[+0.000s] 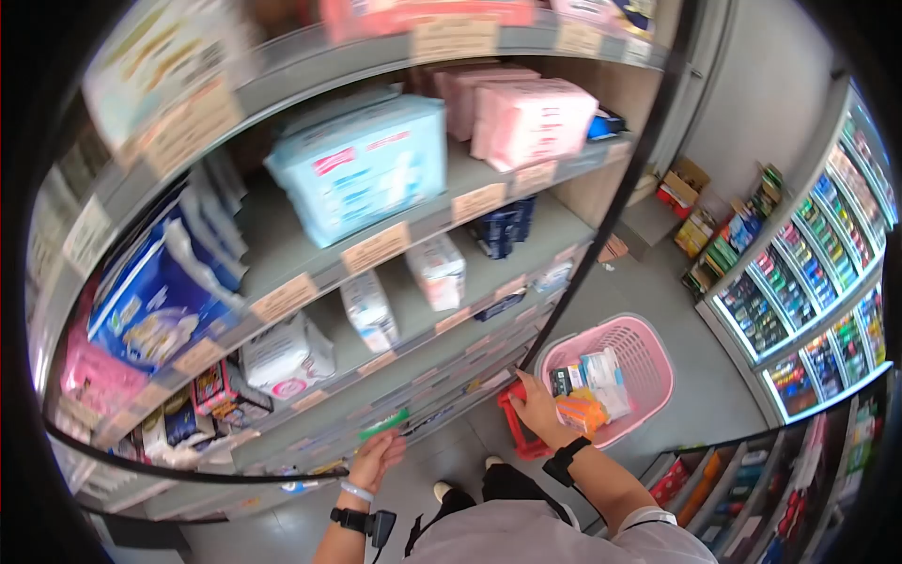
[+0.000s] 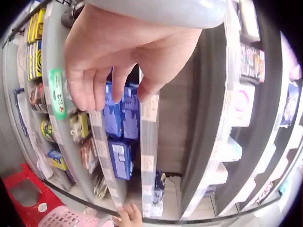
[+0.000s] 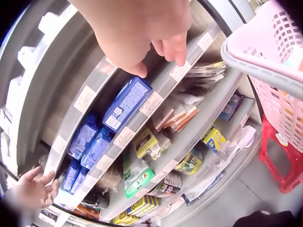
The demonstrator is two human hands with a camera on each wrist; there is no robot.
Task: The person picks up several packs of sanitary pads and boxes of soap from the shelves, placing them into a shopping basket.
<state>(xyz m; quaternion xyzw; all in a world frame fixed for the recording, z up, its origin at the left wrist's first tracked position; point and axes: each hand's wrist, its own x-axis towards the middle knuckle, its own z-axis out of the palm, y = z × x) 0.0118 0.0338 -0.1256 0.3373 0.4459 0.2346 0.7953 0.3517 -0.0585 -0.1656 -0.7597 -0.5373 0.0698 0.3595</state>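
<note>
My left hand (image 1: pixel 379 458) is in front of the lower shelves in the head view. In the left wrist view, its loosely bent fingers overlap dark blue packs (image 2: pixel 124 127) in a narrow shelf row. The right wrist view shows the left hand (image 3: pixel 40 189) with fingers apart and nothing in them. Farther right along the shelf is my right hand (image 1: pixel 540 414). Its fingertips are right at the end of a blue box (image 3: pixel 128 104) that lies beside the blue packs (image 3: pixel 84 142). No thing shows in the right hand's grasp.
A pink basket (image 1: pixel 658 362) with several packets inside stands on a red stand (image 1: pixel 515 428), right of the shelves. A green packet (image 3: pixel 139 182) and tins (image 3: pixel 190 161) lie on lower shelves. Pad packs (image 1: pixel 376 164) fill upper shelves. A lit drinks fridge (image 1: pixel 799 273) stands at right.
</note>
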